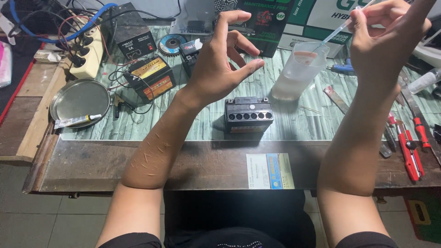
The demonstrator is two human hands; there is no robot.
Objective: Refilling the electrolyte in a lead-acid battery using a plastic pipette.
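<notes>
Hands hover above the counter [138, 160]: the right hand [383, 43] pinches a thin clear pipette [342, 27] whose tip points into a cloudy plastic cup [298, 71] of liquid, while the left hand [220, 59] hangs open and empty, fingers curled. Between them sits a small black battery [248, 114] with six open holes. Red-handled tools [411, 144] lie at the right.
</notes>
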